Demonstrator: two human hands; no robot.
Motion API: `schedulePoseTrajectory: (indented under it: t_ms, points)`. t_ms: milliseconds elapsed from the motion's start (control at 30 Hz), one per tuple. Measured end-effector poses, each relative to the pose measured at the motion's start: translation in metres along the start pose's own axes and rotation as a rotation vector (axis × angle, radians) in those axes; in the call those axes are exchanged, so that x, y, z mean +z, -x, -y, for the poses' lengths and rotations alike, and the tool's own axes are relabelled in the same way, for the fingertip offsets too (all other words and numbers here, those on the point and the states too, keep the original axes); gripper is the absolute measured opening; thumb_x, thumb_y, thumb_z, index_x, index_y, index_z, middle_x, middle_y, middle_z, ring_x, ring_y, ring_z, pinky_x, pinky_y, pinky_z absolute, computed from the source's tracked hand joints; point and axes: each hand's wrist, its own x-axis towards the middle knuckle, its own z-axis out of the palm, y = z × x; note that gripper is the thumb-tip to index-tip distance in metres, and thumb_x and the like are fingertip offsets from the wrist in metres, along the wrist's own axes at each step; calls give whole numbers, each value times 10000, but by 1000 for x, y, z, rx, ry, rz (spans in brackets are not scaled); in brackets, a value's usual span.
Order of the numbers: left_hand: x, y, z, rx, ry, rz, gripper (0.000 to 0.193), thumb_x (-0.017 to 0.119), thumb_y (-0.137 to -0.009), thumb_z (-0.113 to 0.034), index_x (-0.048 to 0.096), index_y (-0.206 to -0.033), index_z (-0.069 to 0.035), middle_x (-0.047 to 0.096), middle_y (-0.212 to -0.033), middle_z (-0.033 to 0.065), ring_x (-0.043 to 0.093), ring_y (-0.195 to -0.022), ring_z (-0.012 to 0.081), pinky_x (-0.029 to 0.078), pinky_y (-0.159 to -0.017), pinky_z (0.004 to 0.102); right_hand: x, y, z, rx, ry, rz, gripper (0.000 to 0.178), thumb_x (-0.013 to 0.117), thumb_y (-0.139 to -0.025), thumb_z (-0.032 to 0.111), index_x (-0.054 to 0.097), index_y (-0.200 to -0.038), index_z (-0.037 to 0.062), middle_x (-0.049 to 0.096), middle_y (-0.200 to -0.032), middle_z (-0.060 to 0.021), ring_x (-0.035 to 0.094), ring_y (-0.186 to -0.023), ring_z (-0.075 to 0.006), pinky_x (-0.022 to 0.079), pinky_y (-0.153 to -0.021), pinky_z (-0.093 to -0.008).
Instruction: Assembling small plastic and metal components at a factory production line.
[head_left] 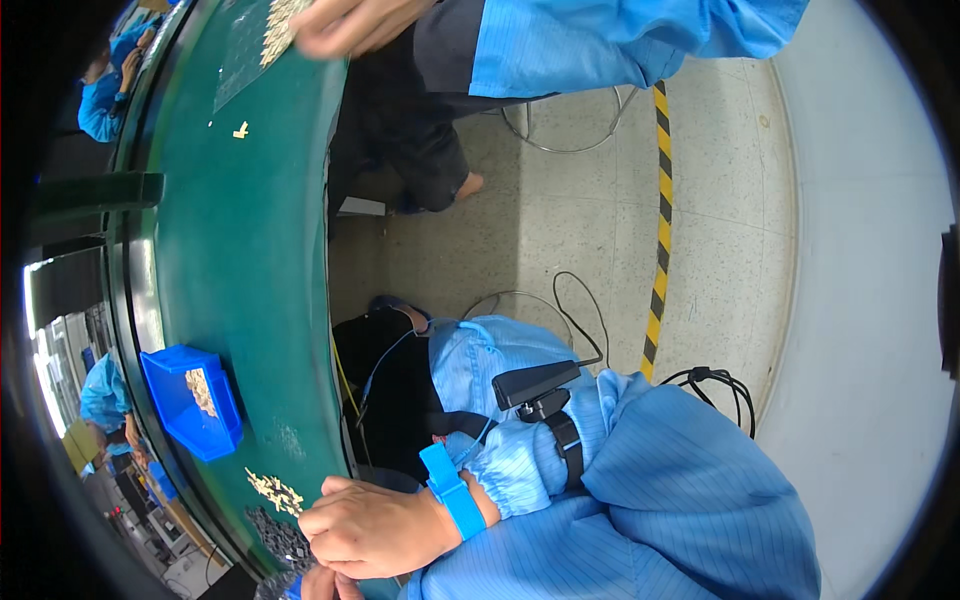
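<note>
My right hand (372, 528), a blue strap (455, 492) round its wrist, is at the table's near edge with its fingers curled closed. Just below it, the fingers of my left hand (332, 583) show at the lower rim, pressed close to the right fingertips. Whatever lies between the fingers is hidden. Beside my hands is a loose heap of small pale pieces (273, 492). A pile of small black parts (275, 535) lies next to it, partly behind my fingers. Farther off, a blue plastic bin (190, 425) holds more pale pieces (201, 392).
A co-worker's hand (365, 22) is over rows of pale pieces (280, 30) on clear plastic at the green table's (245, 230) far end. A few loose pieces (241, 131) lie nearby. Black cables (715, 378) and a striped floor tape (662, 220) are behind.
</note>
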Motion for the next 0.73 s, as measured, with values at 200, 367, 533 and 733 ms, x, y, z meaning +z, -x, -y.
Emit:
schedulePoseTrajectory:
  t_ms: [200, 367, 533, 733]
  points:
    - [-2, 12, -13, -157, 157, 13, 132, 597, -788, -32, 599, -807, 99, 570, -700, 110, 503, -598, 177, 382, -514, 282, -5, 6, 11, 82, -41, 117, 137, 562, -694, 141, 581, -595, 48, 513, -638, -56, 512, -629, -214, 333, -624, -358]
    - [-6, 21, -12, -143, 195, 23, 110, 588, -774, -6, 594, -795, 102, 575, -708, 117, 511, -608, 178, 391, -529, 279, -15, 9, 18, 44, -39, 237, 134, 527, -772, 170, 572, -675, 89, 502, -711, -10, 497, -686, -159, 314, -672, -311]
    - [-17, 27, -4, -153, 124, -1, 101, 594, -753, 1, 600, -795, 92, 594, -738, 133, 535, -632, 192, 415, -569, 278, -1, 0, 19, 83, -39, 334, 129, 533, -767, 173, 573, -679, 88, 509, -718, -8, 508, -692, -155, 322, -668, -314]
    - [-29, 23, 8, -107, 81, 128, 172, 649, -603, 15, 637, -773, 32, 620, -770, 166, 599, -653, 250, 457, -591, 275, 14, -16, 22, 10, 107, 534, 87, 540, -799, 171, 605, -812, 114, 564, -841, 10, 535, -732, -144, 339, -655, -325]
